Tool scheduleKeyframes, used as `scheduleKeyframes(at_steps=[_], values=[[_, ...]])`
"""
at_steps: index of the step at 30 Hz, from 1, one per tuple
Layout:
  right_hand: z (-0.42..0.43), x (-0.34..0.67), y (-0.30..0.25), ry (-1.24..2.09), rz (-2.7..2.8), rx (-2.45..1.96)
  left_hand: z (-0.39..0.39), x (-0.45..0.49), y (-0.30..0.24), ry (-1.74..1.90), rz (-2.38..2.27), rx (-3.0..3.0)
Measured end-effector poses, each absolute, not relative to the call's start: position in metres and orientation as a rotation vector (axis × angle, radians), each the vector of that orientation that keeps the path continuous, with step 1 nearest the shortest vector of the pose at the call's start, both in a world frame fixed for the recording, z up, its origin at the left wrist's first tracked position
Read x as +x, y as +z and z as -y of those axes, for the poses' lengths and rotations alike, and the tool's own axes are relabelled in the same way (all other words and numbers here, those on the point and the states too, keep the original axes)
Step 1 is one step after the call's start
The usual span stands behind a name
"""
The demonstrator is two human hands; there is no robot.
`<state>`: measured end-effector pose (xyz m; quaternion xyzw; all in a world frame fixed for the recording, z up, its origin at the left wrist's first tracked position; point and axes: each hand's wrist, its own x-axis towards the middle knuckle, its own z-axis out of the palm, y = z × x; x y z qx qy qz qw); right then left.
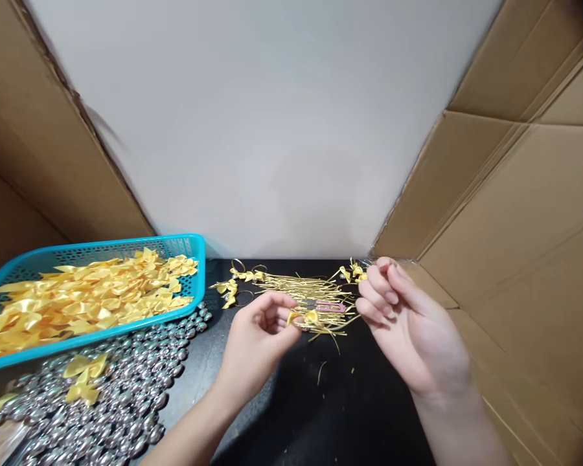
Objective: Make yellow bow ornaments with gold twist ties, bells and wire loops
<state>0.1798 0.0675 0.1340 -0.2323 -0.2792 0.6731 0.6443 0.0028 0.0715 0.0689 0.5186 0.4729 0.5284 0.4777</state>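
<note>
My left hand (260, 340) is closed in a pinch on a small yellow ribbon bow (305, 318) over the black tabletop (320, 408). My right hand (408, 323) hovers just to its right, fingers curled together near a thin gold string; whether it holds anything I cannot make out. Behind both hands lies a bundle of gold strings with bows (301, 288).
A turquoise basket (194, 272) full of yellow ribbon bows (87, 291) stands at the left. Below it lies a heap of silver beads (116, 395) with loose bows on top. Cardboard walls (525, 226) close in both sides, with a white wall behind.
</note>
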Motion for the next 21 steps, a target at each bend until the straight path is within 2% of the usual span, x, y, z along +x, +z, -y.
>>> scheduleKeyframes(at_steps=[11,21], values=[[-0.084,0.188,0.129,1.475,0.539,-0.55,-0.064,0.005,0.086,1.041,-0.999,1.003],[-0.084,0.192,0.135,1.43,0.616,-0.565,-0.063,0.005,0.084,0.998,-1.05,1.023]])
